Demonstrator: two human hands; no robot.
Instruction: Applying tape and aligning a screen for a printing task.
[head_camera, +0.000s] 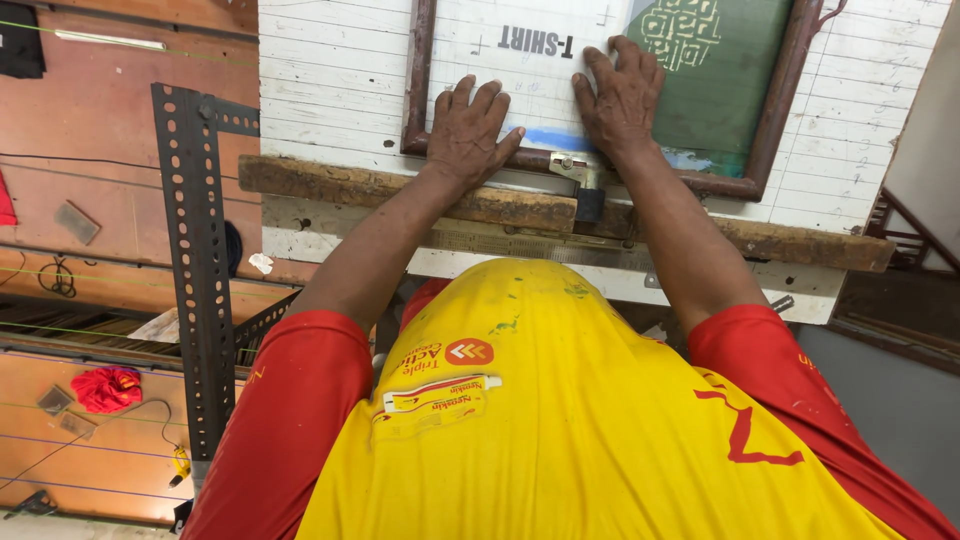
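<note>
A wooden-framed printing screen lies flat on a white lined table. Its mesh is whitish on the left and green on the right. My left hand rests palm down on the frame's near rail, fingers spread and thumb out to the right. My right hand lies flat on the mesh just beyond that rail, fingers reaching away from me. Neither hand holds anything. A small metal clamp sits on the rail between my wrists.
A worn wooden beam runs along the table's near edge. A perforated black metal angle post stands at the left. Below it, reddish shelves carry a red cloth and small blocks. My yellow and red shirt fills the foreground.
</note>
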